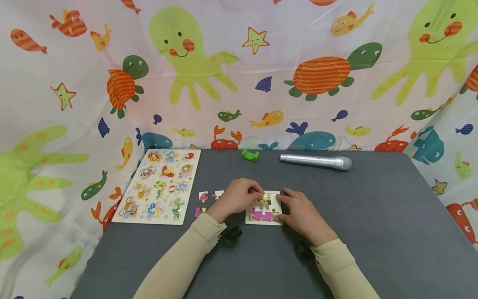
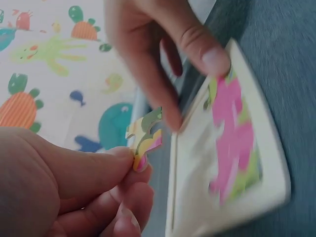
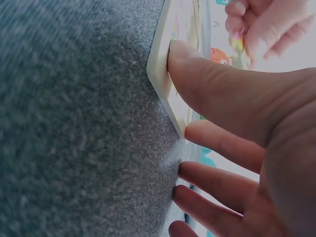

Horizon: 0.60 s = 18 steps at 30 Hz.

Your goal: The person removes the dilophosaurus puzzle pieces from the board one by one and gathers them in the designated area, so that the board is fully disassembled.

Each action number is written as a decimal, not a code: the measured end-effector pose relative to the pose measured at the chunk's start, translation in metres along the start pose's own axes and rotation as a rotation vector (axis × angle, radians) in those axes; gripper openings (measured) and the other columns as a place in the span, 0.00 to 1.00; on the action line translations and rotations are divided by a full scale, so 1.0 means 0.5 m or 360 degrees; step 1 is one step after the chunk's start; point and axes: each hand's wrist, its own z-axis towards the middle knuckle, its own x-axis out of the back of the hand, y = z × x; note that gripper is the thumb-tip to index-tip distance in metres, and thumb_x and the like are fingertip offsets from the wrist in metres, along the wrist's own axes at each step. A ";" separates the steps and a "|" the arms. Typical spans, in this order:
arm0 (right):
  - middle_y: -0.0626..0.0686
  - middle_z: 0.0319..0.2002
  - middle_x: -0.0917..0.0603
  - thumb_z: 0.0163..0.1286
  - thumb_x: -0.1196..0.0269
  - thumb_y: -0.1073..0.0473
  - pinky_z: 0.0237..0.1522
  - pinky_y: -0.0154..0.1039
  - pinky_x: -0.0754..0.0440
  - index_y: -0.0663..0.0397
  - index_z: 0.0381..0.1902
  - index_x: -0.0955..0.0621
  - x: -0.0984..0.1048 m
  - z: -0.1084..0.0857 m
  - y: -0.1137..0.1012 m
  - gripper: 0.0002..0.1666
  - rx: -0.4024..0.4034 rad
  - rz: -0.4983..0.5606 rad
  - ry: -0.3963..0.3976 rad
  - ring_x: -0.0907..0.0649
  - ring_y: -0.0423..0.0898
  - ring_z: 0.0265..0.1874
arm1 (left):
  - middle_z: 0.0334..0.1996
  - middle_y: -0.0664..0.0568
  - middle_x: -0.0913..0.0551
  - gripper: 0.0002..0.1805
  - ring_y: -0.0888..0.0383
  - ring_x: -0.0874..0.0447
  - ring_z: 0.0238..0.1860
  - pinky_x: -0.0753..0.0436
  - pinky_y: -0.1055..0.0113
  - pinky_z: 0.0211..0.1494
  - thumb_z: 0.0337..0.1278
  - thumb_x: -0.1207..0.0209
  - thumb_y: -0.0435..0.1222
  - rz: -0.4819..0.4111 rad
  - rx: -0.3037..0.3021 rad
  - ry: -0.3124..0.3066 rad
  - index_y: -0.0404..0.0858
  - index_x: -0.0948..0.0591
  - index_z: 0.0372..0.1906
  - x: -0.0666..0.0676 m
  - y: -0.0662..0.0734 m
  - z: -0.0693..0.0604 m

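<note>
My left hand (image 1: 238, 199) pinches a jigsaw puzzle piece (image 2: 146, 136) between thumb and fingers, with yellow, green and pink on it. The piece is held above a small white-framed puzzle board (image 1: 263, 223). Joined pink and green pieces (image 2: 232, 133) fill the near part of that board; its far part shows bare white in the left wrist view. My right hand (image 1: 304, 216) rests at the board's right side, thumb on the frame and index fingertip at the edge. Its other fingers are spread over the table. Several loose puzzle pieces (image 1: 203, 196) lie left of my left hand.
A large insect-picture board (image 1: 190, 166) lies at the table's left. Behind the small board are a green arched block (image 1: 250, 155) and a silver microphone (image 1: 315, 161). A sea-animal cloth (image 1: 246, 112) hangs along the back and sides of the grey table (image 1: 392, 224).
</note>
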 end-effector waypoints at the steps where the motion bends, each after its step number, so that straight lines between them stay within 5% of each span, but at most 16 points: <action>1: 0.69 0.78 0.28 0.68 0.23 0.52 0.73 0.70 0.28 0.56 0.74 0.20 0.000 0.001 0.000 0.39 0.0000 -0.0002 -0.0002 0.29 0.72 0.77 | 0.36 0.57 0.11 0.07 0.59 0.18 0.35 0.19 0.65 0.40 0.76 0.34 0.42 0.0013 0.0005 0.0013 0.47 0.09 0.45 0.008 -0.006 -0.005; 7: 0.70 0.78 0.29 0.68 0.22 0.53 0.74 0.70 0.29 0.56 0.74 0.20 -0.002 -0.002 0.006 0.39 -0.0001 -0.0002 0.0018 0.30 0.72 0.77 | 0.34 0.58 0.12 0.05 0.58 0.20 0.34 0.20 0.62 0.39 0.74 0.33 0.42 0.0061 0.0077 0.0066 0.48 0.09 0.44 0.046 -0.045 -0.041; 18: 0.70 0.78 0.28 0.68 0.23 0.53 0.74 0.70 0.28 0.56 0.73 0.20 -0.003 -0.001 0.005 0.38 0.0037 -0.0003 0.0030 0.29 0.73 0.76 | 0.33 0.56 0.11 0.04 0.58 0.20 0.30 0.22 0.62 0.37 0.73 0.33 0.38 0.0124 0.0161 0.0003 0.47 0.08 0.41 0.081 -0.085 -0.093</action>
